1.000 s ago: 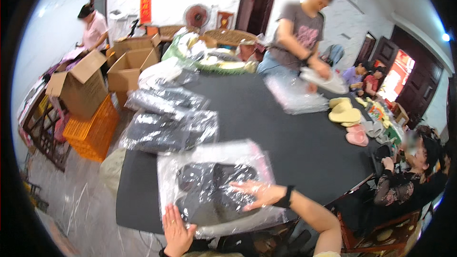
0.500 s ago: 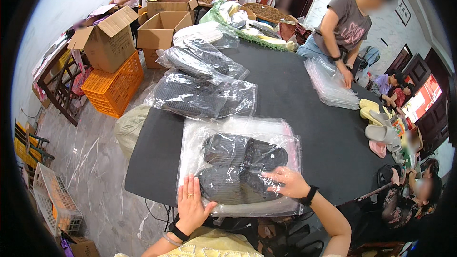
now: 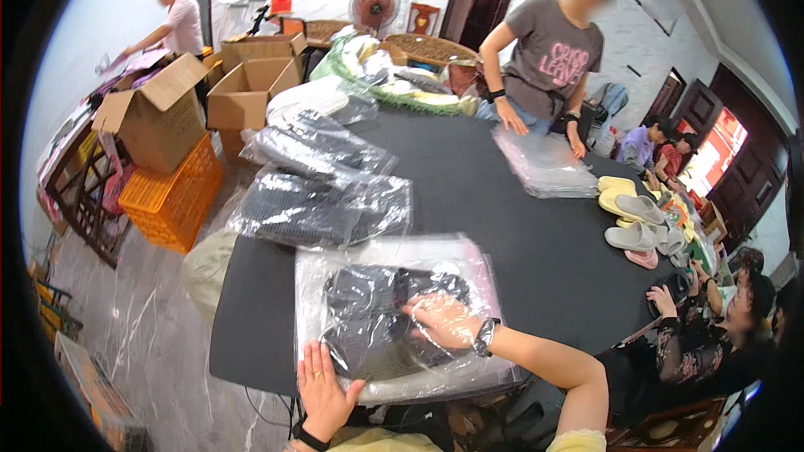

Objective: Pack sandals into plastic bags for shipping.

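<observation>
A pair of black slippers lies inside a clear plastic bag, on top of a stack of clear bags at the table's near edge. My left hand rests flat, fingers stretched, on the stack's near left corner beside the slippers. My right hand is inside the bag's right end up to the wrist, with film over it. Its fingers are bent onto the slippers near their straps. Glare on the film partly hides the fingertips.
Bagged dark slippers lie at the table's left. Across the dark table, a person handles another stack of clear bags. Loose yellow and grey slippers lie at the right. An orange crate and cardboard boxes stand left.
My right hand has moved left and deeper into the bag over the slippers. My left hand stays flat at the corner. The view has shifted; the person across has straightened up.
</observation>
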{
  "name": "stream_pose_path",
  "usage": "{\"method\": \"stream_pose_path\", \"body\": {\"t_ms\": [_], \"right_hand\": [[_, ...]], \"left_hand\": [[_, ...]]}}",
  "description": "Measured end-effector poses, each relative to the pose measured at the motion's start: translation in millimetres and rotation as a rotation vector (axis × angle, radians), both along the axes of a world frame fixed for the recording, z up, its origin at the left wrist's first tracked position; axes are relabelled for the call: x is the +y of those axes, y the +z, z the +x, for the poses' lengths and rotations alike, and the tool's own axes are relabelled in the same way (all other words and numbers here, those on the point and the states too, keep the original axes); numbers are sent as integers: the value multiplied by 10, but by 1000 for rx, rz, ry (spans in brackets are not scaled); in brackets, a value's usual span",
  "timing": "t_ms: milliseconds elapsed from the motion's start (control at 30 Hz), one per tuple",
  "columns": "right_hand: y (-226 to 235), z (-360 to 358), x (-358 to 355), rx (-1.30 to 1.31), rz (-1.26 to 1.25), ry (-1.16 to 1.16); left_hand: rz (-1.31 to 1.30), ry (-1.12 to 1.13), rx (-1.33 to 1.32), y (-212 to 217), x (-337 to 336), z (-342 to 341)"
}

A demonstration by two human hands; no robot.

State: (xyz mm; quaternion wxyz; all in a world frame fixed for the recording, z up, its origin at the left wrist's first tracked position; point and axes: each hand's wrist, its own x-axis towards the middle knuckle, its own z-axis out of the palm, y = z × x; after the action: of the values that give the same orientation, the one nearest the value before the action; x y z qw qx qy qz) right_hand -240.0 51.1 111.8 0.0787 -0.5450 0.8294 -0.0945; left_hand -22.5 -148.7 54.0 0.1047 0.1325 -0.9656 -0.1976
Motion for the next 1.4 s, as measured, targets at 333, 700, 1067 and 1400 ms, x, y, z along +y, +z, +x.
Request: {"method": "stream_pose_path", "body": {"t_ms": [333,700,1067,1400], "right_hand": [[-119,3,-62,-81,-158,50],[-6,-130,32,132,-16,-176],[106,-477,1977,426,-146,-911],[1277,520,1101,194,-306,-912]], "left_hand": [[-63,-23,107,91,38,-5],[-85,-31,76,127,12,73],[-75,-89,76,98,-24,-33],[-124,-74,-14,201,-1,-4]]}}
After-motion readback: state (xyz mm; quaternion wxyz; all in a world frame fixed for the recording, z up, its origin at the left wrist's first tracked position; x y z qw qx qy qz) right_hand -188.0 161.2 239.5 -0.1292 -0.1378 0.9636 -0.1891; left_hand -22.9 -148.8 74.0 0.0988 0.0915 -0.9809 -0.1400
